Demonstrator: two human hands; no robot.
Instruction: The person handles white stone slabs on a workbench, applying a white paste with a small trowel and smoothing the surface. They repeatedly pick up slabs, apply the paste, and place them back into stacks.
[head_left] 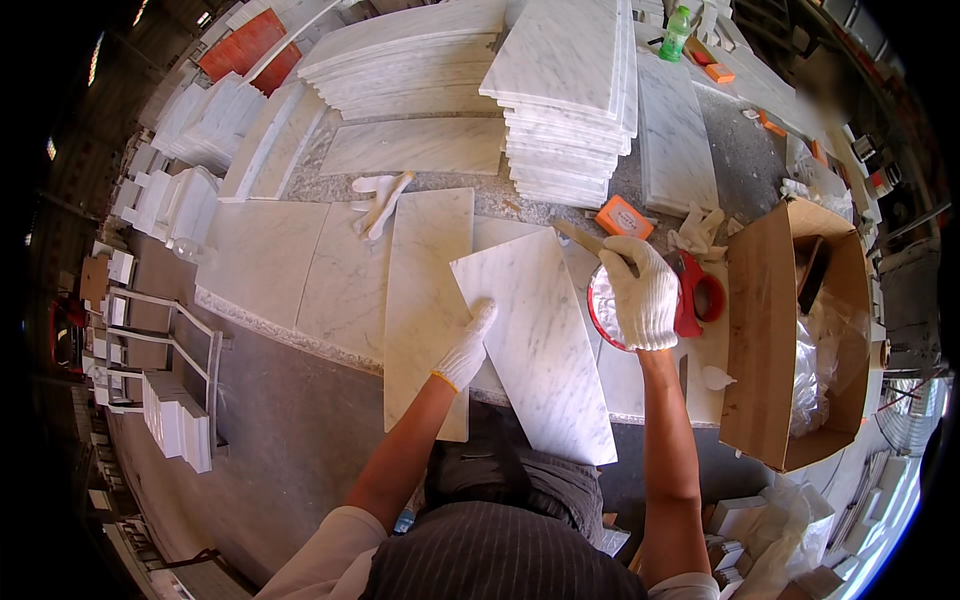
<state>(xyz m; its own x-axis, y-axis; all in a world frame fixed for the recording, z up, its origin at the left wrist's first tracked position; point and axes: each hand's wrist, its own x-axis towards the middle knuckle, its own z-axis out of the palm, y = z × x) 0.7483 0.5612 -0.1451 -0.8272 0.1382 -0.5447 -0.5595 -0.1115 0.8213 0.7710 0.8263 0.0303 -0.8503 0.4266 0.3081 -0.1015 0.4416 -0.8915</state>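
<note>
My left hand [468,345], in a white knit glove with a yellow cuff edge, grips a grey-veined marble tile [540,350] by its left edge. The tile lies slanted, its near end jutting past the table edge toward my body. Beneath its left side is another long marble tile [428,290]. My right hand [642,295], also gloved, is closed around what looks like a putty knife [577,237], its flat blade pointing up and left. Below that hand is a round tub with a red rim [603,318] and white contents, partly hidden. A red plastic piece with a round opening [703,296] sits beside it.
Tall marble stacks [560,120] stand at the back. A spare glove [382,205] lies left of centre; an orange box [624,217] lies beyond the tub. At right is an open cardboard box [760,330] with plastic inside. A metal rack [165,330] stands on the left floor.
</note>
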